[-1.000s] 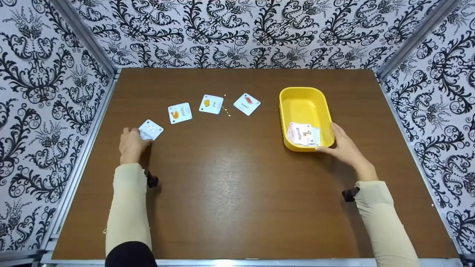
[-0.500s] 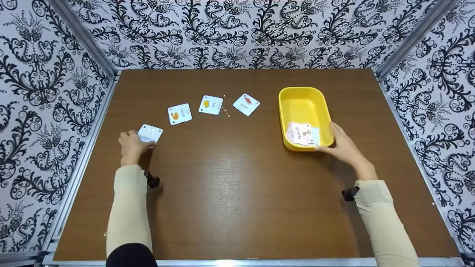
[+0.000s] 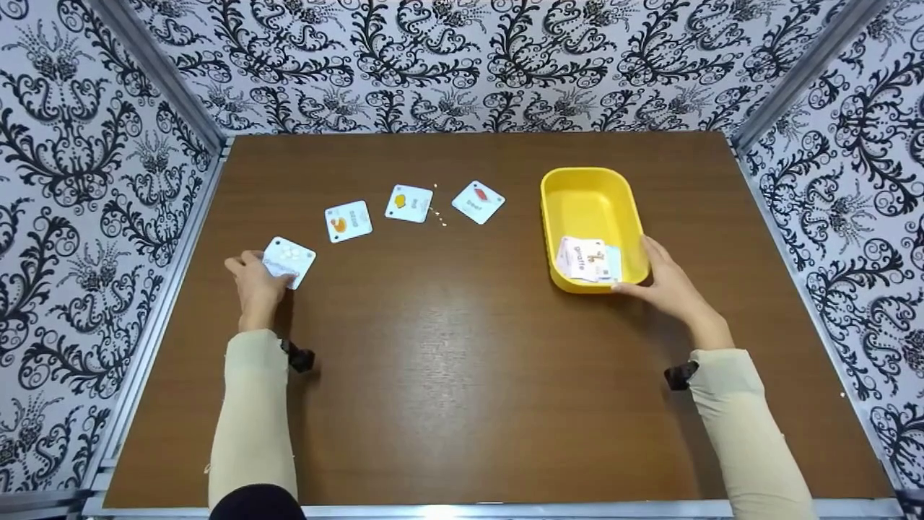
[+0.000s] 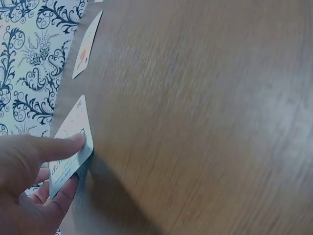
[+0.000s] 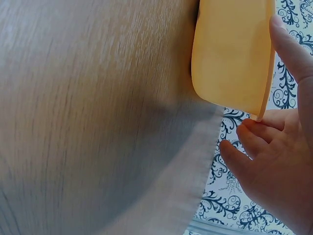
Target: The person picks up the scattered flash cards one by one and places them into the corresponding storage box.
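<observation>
My left hand pinches a square picture card at the left of the table. In the left wrist view the thumb lies across the face of the card, fingers behind it, and the card is tilted over its shadow. Pale shapes and lettering show on it, partly hidden by the thumb. At the right, my right hand holds the near right corner of a yellow plastic tub. Its thumb lies on the rim and its fingertips touch the side of the tub in the right wrist view.
A pizza card, a pie card and a beef card lie in an arc on the brown table. Several cards, a giraffe card on top, lie in the tub. Patterned walls enclose the back and sides.
My left hand keeps its pinch on the card, which has turned and shifted slightly. The right hand and tub stay in place.
</observation>
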Motion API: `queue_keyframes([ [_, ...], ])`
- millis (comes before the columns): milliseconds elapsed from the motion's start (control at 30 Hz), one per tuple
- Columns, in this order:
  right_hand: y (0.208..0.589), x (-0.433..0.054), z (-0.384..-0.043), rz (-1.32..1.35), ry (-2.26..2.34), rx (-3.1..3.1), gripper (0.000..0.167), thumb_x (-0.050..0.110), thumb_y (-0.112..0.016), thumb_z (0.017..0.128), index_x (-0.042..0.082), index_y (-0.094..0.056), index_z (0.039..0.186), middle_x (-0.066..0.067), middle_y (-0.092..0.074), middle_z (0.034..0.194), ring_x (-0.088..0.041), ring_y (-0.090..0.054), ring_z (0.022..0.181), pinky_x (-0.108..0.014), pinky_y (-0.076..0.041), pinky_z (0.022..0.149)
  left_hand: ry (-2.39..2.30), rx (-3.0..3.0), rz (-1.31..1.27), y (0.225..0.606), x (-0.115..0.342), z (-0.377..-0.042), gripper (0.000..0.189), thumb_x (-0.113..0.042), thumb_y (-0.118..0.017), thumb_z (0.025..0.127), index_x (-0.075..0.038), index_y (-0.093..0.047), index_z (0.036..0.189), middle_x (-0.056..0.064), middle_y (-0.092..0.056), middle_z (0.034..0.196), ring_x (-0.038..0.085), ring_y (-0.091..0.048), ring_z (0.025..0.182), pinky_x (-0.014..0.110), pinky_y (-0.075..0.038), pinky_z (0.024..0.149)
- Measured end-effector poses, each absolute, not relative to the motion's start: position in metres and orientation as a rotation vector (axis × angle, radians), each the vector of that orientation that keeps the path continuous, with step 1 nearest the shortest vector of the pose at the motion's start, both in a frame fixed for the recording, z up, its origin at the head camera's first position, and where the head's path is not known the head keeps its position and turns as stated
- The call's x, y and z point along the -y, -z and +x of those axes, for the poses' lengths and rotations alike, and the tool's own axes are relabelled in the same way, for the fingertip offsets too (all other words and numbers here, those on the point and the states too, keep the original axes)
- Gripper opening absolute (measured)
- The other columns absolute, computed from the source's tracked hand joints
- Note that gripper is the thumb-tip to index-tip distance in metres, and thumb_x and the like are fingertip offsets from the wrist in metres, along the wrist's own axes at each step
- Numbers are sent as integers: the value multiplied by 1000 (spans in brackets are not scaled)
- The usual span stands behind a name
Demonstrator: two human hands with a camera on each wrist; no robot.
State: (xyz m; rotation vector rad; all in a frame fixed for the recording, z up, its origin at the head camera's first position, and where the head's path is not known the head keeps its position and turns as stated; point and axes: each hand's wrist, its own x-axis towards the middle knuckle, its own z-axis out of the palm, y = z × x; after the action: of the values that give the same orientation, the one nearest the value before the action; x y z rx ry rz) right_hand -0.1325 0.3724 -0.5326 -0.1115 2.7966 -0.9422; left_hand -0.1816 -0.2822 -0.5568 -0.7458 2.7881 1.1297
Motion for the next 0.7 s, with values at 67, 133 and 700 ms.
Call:
queue_keyframes([
  [67,533,-372,-132,-106,945,-2793,116,56,-74,82,8,-4,161,-22,-7,167,-46,-15,151,-66,-17,120,-1153,-2790,-763,557,283,-181,67,-5,-69,89,4,-32,144,26,-16,148,43,-45,127,47,-43,109],
  [133,533,-372,-132,-102,948,-2792,116,57,-74,82,8,-3,161,-21,-7,167,-45,-15,151,-66,-17,120,-1173,-2786,-776,557,284,-179,64,-4,-67,91,2,-33,145,25,-17,150,41,-46,126,47,-44,107],
  [700,532,-372,-132,-102,964,-2786,116,57,-74,82,8,-3,161,-21,-7,167,-45,-15,151,-66,-17,120,-1300,-2886,-818,557,290,-169,45,0,-54,94,-4,-47,139,23,-43,141,37,-45,128,47,-38,111],
])
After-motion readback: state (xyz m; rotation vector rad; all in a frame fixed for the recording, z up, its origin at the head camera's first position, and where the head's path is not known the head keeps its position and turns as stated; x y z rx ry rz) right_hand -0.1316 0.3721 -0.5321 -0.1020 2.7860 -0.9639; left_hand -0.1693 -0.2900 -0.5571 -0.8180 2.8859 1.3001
